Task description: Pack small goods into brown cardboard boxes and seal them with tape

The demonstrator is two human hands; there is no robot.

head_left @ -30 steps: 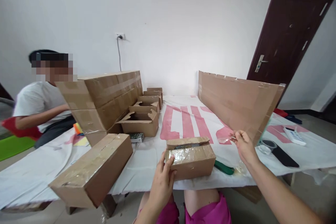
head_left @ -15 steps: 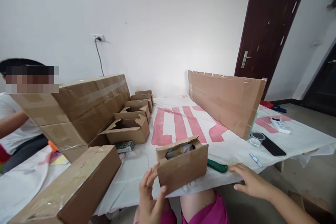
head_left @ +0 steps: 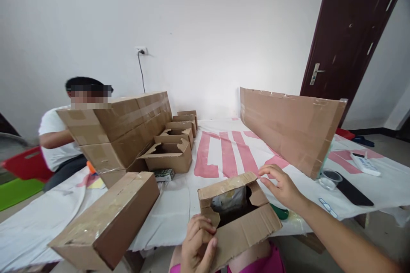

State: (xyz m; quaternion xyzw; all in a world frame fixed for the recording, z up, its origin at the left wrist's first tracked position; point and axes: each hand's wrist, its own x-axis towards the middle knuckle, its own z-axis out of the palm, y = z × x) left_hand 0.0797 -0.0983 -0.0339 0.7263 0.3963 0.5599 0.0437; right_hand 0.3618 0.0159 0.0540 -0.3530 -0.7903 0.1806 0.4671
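A small cardboard box [head_left: 243, 232] stands at the table's front edge, tilted toward me with its top flaps apart. Inside it lies a greyish-white wrapped item [head_left: 231, 200], its kind unclear. My left hand [head_left: 198, 243] has its fingers curled around the near left corner and flap of the box. My right hand [head_left: 282, 185] reaches over the table with fingers stretched, their tips at the right end of the far flap. Partly hidden behind the box's right side is a green curved handle [head_left: 279, 212].
Several open boxes [head_left: 169, 153] line the left side beside stacked closed cartons [head_left: 118, 123]. A long closed box [head_left: 109, 215] lies nearer. A cardboard panel [head_left: 291, 126] stands at right, with a clear cup [head_left: 329, 178] and black phone [head_left: 354, 190] nearby. Another person [head_left: 57, 136] sits at left.
The box's near flap has swung down toward me, opening the top wider. My left hand has closed on its corner. My right hand has moved from beside the green handle to the far flap.
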